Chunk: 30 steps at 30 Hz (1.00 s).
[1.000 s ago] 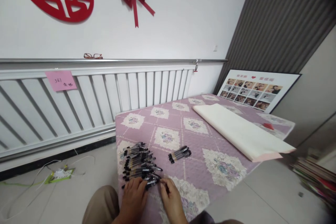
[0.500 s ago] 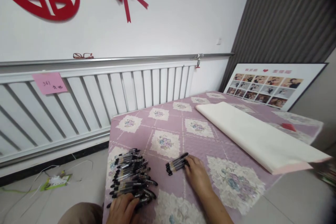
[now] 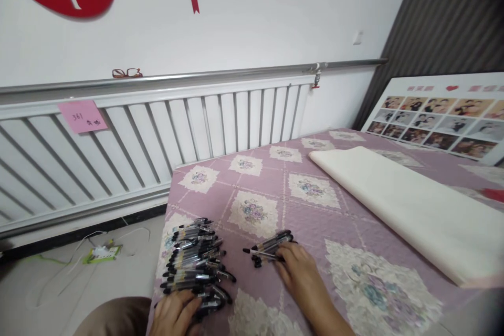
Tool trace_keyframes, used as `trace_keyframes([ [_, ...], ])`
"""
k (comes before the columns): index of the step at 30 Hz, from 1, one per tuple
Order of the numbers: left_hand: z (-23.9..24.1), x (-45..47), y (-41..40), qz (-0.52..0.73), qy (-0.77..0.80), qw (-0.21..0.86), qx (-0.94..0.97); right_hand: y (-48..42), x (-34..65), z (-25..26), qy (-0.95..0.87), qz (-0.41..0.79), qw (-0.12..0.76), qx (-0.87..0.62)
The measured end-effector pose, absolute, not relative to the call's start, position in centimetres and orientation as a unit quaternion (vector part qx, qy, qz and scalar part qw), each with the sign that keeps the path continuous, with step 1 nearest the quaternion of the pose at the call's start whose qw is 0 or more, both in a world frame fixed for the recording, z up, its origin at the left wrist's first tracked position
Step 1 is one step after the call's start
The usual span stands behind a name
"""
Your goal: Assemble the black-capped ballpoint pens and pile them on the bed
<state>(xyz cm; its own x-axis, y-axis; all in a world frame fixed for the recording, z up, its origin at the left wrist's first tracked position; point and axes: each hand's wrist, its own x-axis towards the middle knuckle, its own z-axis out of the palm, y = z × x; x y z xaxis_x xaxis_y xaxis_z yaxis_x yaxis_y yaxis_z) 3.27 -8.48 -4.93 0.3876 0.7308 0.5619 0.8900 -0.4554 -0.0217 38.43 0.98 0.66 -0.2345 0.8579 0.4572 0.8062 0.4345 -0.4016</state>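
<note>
A heap of black-capped clear pens [image 3: 197,257] lies in a rough column along the left part of the floral tablecloth [image 3: 220,205]. My left hand [image 3: 175,311] rests over the near end of this heap, its fingers curled on the lowest pens. To the right, apart from the heap, is a small bunch of similar pens [image 3: 271,242]. My right hand [image 3: 297,265] is closed around the right ends of pens at this bunch. One pen [image 3: 258,254] there sticks out leftward at a different slant. The right fingertips are partly hidden.
A folded cream sheet [image 3: 394,205] lies on the table's right side, with a photo board [image 3: 437,121] behind it. A white radiator [image 3: 192,131] runs along the wall, with glasses [image 3: 126,73] on the pipe above. A green power strip [image 3: 101,253] and cables lie on the floor.
At my right hand one pen now slants across the small bunch, which was more evenly lined up before. My left hand stays on the heap. The view has shifted slightly.
</note>
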Motion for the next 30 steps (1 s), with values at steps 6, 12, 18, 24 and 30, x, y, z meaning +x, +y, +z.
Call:
trace_keyframes([
  [6, -2.7, 4.7, -9.8, -0.264, -0.533, 0.177, -0.784, -1.0, 33.1, 1.6, -0.824, 0.181, 0.288, -0.453],
  [12, 3.0, 9.5, -8.9, -0.217, -0.549, 0.146, -0.794, -2.7, 29.5, 1.6, -0.806, 0.307, 0.304, -0.404],
  [18, 4.4, 11.8, -7.1, -0.159, -0.570, 0.038, -0.805, -3.0, 29.8, 2.3, -0.725, 0.429, 0.355, -0.405],
  [24, 4.7, 11.7, -8.1, -0.129, -0.596, 0.021, -0.792, -2.9, 30.7, 2.7, -0.708, 0.477, 0.323, -0.408],
  [30, 5.1, 12.1, -8.3, -0.103, -0.593, 0.032, -0.798, -3.1, 30.3, 2.5, -0.709, 0.493, 0.315, -0.392],
])
